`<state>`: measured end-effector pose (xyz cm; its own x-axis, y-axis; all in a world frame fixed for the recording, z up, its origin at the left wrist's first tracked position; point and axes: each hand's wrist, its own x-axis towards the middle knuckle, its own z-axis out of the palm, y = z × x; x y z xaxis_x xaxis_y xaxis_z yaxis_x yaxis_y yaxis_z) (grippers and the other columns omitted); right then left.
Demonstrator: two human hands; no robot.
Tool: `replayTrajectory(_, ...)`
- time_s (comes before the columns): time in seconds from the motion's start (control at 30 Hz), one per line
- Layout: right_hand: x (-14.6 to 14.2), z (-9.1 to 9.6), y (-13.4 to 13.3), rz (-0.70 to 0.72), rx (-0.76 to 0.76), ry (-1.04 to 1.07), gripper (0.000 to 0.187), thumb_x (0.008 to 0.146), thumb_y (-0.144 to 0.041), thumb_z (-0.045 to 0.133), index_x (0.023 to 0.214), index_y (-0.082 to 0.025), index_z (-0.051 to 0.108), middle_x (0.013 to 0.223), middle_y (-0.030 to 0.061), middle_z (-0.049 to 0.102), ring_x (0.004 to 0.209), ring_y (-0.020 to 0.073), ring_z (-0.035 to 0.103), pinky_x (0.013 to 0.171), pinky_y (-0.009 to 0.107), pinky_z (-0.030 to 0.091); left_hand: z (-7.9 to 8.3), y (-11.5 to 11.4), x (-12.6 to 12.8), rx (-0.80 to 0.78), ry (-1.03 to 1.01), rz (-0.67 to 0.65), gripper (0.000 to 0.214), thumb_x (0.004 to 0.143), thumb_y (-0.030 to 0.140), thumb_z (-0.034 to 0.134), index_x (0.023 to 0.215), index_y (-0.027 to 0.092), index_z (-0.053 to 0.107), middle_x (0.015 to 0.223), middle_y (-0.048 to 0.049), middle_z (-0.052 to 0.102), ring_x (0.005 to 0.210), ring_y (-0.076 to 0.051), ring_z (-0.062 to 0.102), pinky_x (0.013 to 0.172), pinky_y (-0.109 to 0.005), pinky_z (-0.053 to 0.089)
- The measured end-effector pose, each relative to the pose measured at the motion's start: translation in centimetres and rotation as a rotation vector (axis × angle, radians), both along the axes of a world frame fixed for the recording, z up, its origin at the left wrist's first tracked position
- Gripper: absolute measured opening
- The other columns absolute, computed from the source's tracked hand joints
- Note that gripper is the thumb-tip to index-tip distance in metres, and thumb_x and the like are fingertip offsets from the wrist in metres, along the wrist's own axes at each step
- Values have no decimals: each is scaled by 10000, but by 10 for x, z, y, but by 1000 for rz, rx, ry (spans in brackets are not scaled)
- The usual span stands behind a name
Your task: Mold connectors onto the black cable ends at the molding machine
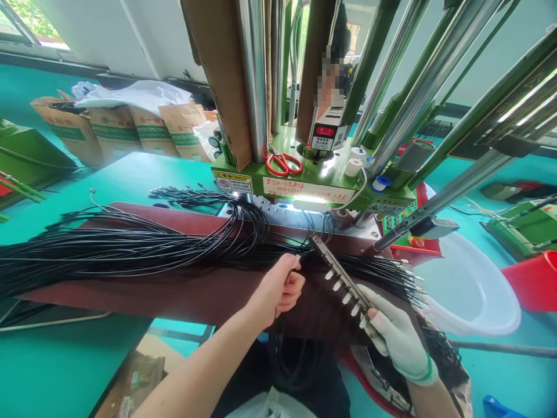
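Observation:
My bare left hand (285, 287) is closed around black cables (289, 357), which hang in loops below the fist. A small pale tip pokes out by its thumb. In a white glove with a green cuff, my right hand (389, 331) grips a long metal mould bar (324, 249) by its lower end, fingertips bare. Several small whitish connectors (347, 298) stick out along the bar's left side. The bar is tilted, its far end just in front of the machine's lit work area. Behind both hands, a thick bundle of black cables (130, 247) lies across the brown board (169, 296).
A green press machine (243, 168) stands ahead, with red-handled scissors (284, 165) on its ledge. A white tub (474, 284) and a red bucket (533, 284) are at right. Paper sacks (117, 136) stand at back left. Metal rods rise on the right.

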<state>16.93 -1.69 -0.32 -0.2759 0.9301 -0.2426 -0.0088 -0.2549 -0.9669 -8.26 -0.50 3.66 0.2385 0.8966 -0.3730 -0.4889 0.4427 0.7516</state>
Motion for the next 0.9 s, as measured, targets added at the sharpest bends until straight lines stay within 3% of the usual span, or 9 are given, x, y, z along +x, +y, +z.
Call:
replayTrajectory(0.13,0,0,0,-20,-3,-43,558,781,-443,566,1252,-154,489,603,27,507,391,35,290,305,149,165,-2,7,22,63,130,-94,271,816,419,432,697,226,283,442,119,233,333,-22,87,298,-123,44)
replayTrajectory(0.37,-2,-1,1,-9,26,-61,570,783,-456,554,1258,-149,488,543,5,474,391,46,274,308,158,167,2,12,33,74,251,-65,248,848,384,381,694,220,277,477,118,270,322,-8,103,297,-121,65)
replayTrajectory(0.53,-1,-2,-1,75,174,-171,543,785,-421,564,1251,-149,504,605,31,542,463,94,391,396,215,347,5,16,29,96,281,-89,181,848,337,374,728,225,298,456,124,244,319,-17,106,305,-134,66)
replayTrajectory(0.63,-1,-3,-4,56,222,-221,521,798,-406,549,1259,-170,496,676,40,582,509,108,430,470,238,401,7,18,31,123,306,-93,138,847,302,366,747,219,321,447,128,223,324,-19,104,319,-137,86)
replayTrajectory(0.77,-3,0,-5,9,146,-167,534,801,-427,547,1262,-166,482,685,41,585,484,86,410,412,207,346,3,27,38,198,325,-90,131,839,295,370,748,209,335,454,127,221,339,-20,121,355,-144,124)
replayTrajectory(0.9,0,9,-4,-36,-9,-127,657,734,-463,615,1276,-148,417,645,28,566,350,19,271,301,163,175,-5,35,39,311,519,-149,149,828,331,370,766,196,383,453,98,347,364,-47,247,389,-173,198)
